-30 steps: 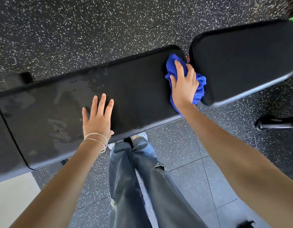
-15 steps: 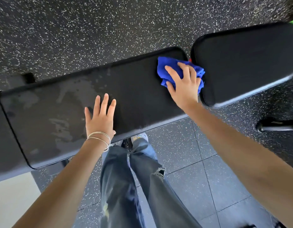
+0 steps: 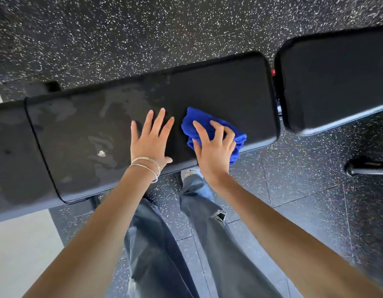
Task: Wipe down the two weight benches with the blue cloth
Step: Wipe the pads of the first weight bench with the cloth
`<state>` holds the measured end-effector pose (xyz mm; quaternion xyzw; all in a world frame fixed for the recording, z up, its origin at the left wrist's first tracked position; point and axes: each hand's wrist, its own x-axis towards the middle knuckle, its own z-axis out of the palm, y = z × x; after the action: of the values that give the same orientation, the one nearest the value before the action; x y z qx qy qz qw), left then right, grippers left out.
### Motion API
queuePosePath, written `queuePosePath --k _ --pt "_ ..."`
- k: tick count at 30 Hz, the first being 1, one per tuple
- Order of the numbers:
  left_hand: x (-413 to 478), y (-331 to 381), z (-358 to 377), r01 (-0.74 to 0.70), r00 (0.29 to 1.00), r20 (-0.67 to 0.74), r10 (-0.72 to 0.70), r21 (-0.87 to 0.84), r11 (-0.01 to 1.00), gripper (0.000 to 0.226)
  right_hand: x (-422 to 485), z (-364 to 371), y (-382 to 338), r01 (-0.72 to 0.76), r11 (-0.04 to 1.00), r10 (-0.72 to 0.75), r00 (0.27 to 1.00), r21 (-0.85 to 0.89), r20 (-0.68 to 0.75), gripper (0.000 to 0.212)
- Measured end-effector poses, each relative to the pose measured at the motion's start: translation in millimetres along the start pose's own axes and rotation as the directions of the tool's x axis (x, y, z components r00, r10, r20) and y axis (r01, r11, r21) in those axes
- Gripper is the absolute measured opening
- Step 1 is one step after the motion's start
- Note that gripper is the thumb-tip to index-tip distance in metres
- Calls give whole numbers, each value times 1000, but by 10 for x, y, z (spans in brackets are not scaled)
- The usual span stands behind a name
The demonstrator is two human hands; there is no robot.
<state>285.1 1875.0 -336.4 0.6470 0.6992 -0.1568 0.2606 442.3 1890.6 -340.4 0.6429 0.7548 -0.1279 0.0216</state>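
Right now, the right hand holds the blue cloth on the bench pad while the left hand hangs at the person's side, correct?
Not quite. The left hand does not hang at the side: the head view shows it resting flat, fingers spread, on the same bench pad, left of the blue cloth that the right hand holds there.

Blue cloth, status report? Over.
Left hand flat on bench pad. Right hand holds blue cloth on same pad, near front edge. Left hand blocks leftward wipe.

Right hand (image 3: 214, 151) gripping blue cloth (image 3: 197, 123), bench (image 3: 218, 89) seemingly damp
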Motion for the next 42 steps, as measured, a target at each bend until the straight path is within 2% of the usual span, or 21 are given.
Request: queuePosePath --k 4,14,18,22,26,27,28,29,30,31,32,33,34,35,37,42 --pt "-94 -313 -7 -38 997 -70 34 -55 998 101 7 47 -283 -56 998 56 998 18 16 39" --pt "-448 -1495 -97 39 988 -146 -56 -119 992 99 -7 284 -1454 -27 997 24 999 69 43 41" --pt "-568 -1993 -66 76 994 -76 -82 -75 994 104 -69 406 -1990 16 998 -19 999 63 44 43" --pt "-622 -2196 -51 61 997 -45 -63 -40 997 108 -125 409 -2203 122 992 -124 989 28 81 44" --pt "-581 -2239 -82 42 999 -31 -43 -52 998 111 -58 266 -1729 412 908 -409 911 -73 61 51" --pt "-563 -2239 -85 37 999 -29 -39 -53 998 111 -29 223 -1552 395 913 -391 918 -102 63 52" --pt "-550 -2240 -84 32 999 -29 -34 -52 998 112 -3 189 -1375 292 949 -288 956 -115 50 53" --pt "-535 -2243 -80 27 999 -31 -28 -48 999 112 17 164 -1196 112 987 -110 994 -115 25 54" --pt "-526 -2248 -72 23 999 -32 -24 -36 999 113 28 152 -1013 -115 989 114 993 -90 -11 54" --pt "-522 -2255 -61 19 999 -28 -20 -22 1000 113 40 132 -832 -342 939 341 939 -31 -37 55" --pt "-520 -2264 -47 17 1000 -22 -17 -8 1000 113 53 103 -676 -522 852 524 850 43 -51 56" --pt "-523 -2273 -31 17 1000 -15 -17 0 1000 113 57 74 -574 -627 772 634 772 102 -47 56" --pt "-526 -2278 -19 17 1000 -10 -17 0 1000 113 41 62 -538 -661 740 670 741 126 -45 55" --pt "-528 -2278 -6 17 1000 -8 -17 -6 1000 113 3 77 -577 -646 754 654 754 120 -53 55" --pt "-524 -2275 9 23 1000 -12 -23 -14 1000 114 -120 185 -840 -558 827 562 823 69 -83 54" --pt "-511 -2275 -3 28 1000 -2 -28 11 1000 115 -507 512 -1850 -406 914 406 911 16 -73 51"
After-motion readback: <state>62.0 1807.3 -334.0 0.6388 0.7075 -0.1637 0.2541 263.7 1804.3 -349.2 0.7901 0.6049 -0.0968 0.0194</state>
